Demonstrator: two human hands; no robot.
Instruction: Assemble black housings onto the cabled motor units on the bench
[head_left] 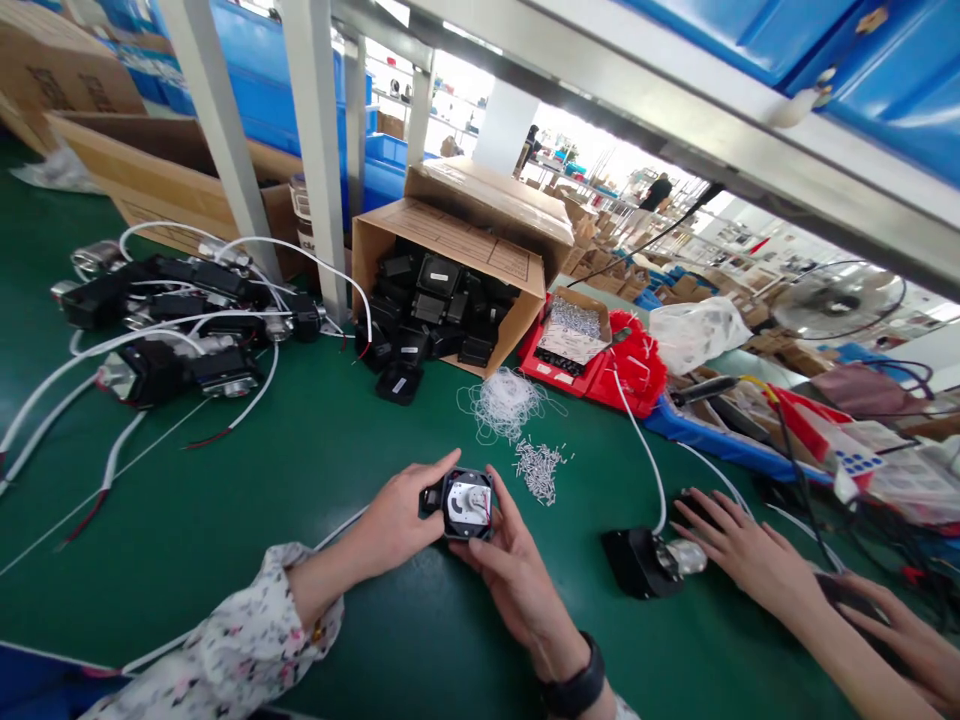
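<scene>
Both my hands hold a small black square housing (469, 503) above the green bench. Its open face is turned up and shows a white plate with a round white part and thin red wires. My left hand (397, 512) grips its left side, where a black fitting sticks out. On the right and lower edges, my right hand (517, 570) closes round it with thumb and fingers. A white cable (341, 527) runs behind my left wrist; its far end is hidden. Beyond the housing lie a pile of small metal pins or screws (540, 470) and a tangle of thin clear rings (510, 400).
A carton of black housings (525, 270) lies on its side at the back. Cabled black units (217, 310) are heaped at left. A red bin (551, 370) holds screws. At right, another person's hands (739, 545) work beside a cabled black unit (637, 563).
</scene>
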